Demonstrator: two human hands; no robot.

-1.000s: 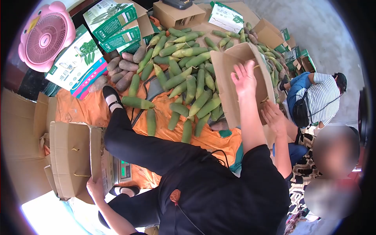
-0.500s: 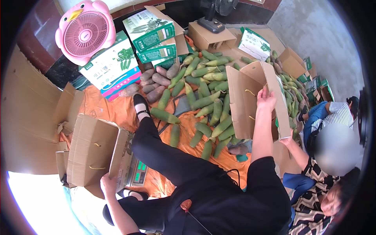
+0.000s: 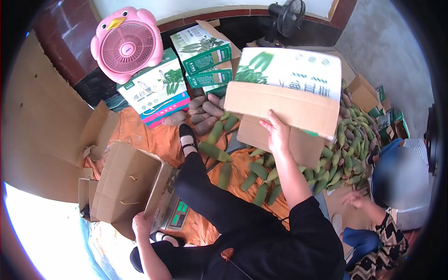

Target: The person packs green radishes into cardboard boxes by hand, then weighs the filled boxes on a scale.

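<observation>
- Head view, orientation: white-and-green printed cardboard box (image 3: 287, 100) held up over the vegetable pile, long axis side to side, right end slightly lower; printed face away from person, brown flaps toward person.
- Right hand (image 3: 277, 133): fingers clamped on this box's brown flap; exact grip partly hidden.
- Left box: open brown cardboard box (image 3: 123, 177), tilted, at person's left.
- Left hand (image 3: 141, 226): fingers clamped on its near edge.
- Look: printed box has white panel, green vegetable picture, dark lettering, blurred; brown box plain inside, two yellow cord loops.
- Around: silver scale with lit green display (image 3: 178, 215) against brown box; on or beside, cannot tell. Long green radishes (image 3: 343, 161) and dull reddish tubers (image 3: 205, 112) on orange sheet (image 3: 200, 228).
- Behind: pink bird-shaped fan (image 3: 128, 46), stacked green-and-white cartons (image 3: 203, 53).
- In the way: printed box hides part of pile; person's black-trousered leg (image 3: 210, 196) between the two boxes. Co-worker's hand (image 3: 355, 199) at right, apart from printed box.
</observation>
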